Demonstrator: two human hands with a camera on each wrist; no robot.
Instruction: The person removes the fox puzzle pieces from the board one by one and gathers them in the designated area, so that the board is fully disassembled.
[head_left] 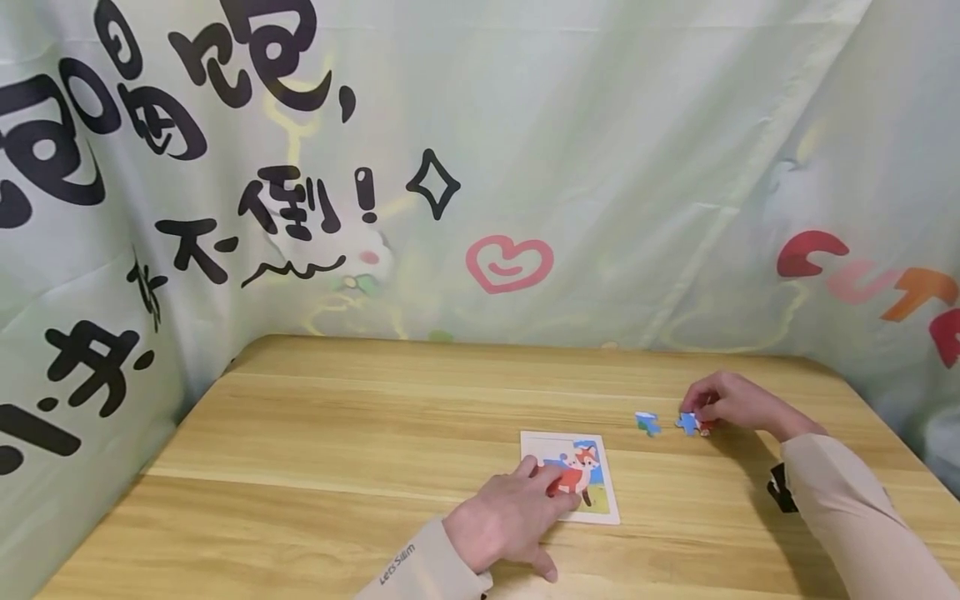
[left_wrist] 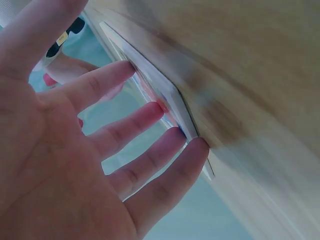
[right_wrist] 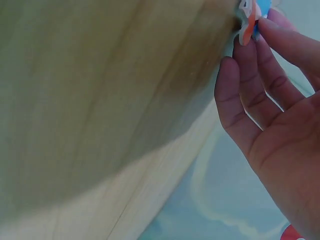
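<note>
Right hand [head_left: 741, 406]: thumb and fingertips pinch a blue, white and red puzzle piece [head_left: 687, 423] toward the table's right side (whether a second piece overlaps it cannot be told). Thin and apparently stiff, it should weigh almost nothing; opposite edges offer the surest hold, as narrow tabs could bend. Near it, a loose piece [head_left: 647, 423] lies flat on the table [head_left: 337, 417]. Left hand [head_left: 510, 517]: fingers spread, grasping nothing, tips resting on the partly filled fox puzzle board [head_left: 534, 444], likely light and rigid, best taken by its rim.
</note>
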